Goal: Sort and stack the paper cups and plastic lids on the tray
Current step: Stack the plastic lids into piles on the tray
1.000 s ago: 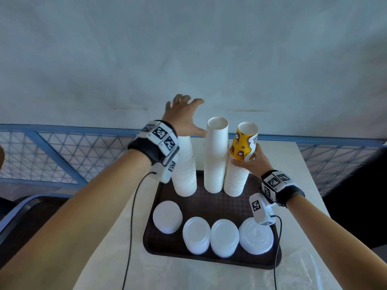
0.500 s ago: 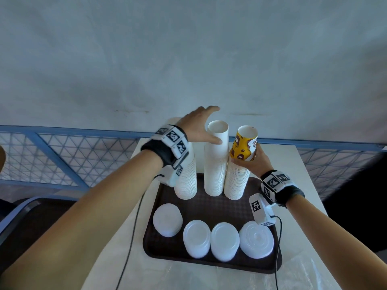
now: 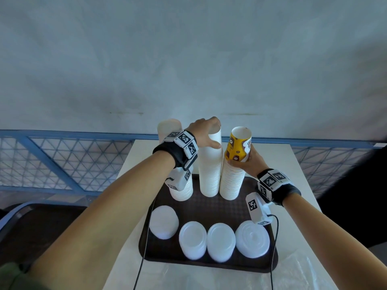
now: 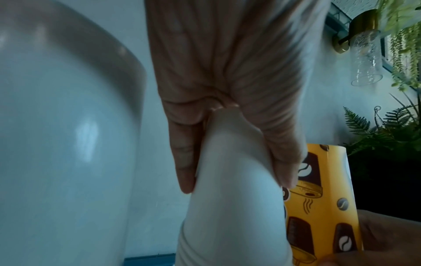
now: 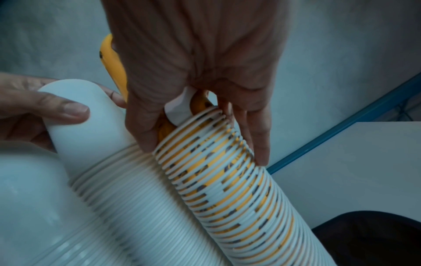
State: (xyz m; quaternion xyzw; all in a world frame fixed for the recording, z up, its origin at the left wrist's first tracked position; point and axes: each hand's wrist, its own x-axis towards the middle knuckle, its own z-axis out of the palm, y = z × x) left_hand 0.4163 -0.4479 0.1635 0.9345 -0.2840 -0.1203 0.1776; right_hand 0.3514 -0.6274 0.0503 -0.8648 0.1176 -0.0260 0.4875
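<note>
A brown tray (image 3: 209, 208) holds three upside-down cup stacks at its far side. My left hand (image 3: 209, 132) grips the top of the middle white stack (image 3: 210, 170), thumb on the near side and fingers over the far side; in the left wrist view the white cup (image 4: 227, 207) sits between thumb and fingers (image 4: 284, 162). My right hand (image 3: 249, 162) holds the yellow printed cup (image 3: 237, 146) on top of the right stack (image 3: 231, 183), whose rims (image 5: 227, 176) show yellow. The left white stack (image 3: 168, 127) stands free. Several white lid stacks (image 3: 192, 239) line the tray's near side.
The tray sits on a white table (image 3: 299, 185) against a grey wall. A blue mesh railing (image 3: 62, 164) runs behind the table. Clear plastic wrap (image 3: 299, 271) lies at the table's near right. Wrist cables (image 3: 275, 237) trail over the tray's edges.
My left hand moved right from above the left stack and now grips the top of the middle stack. The right hand still holds the yellow cup in place.
</note>
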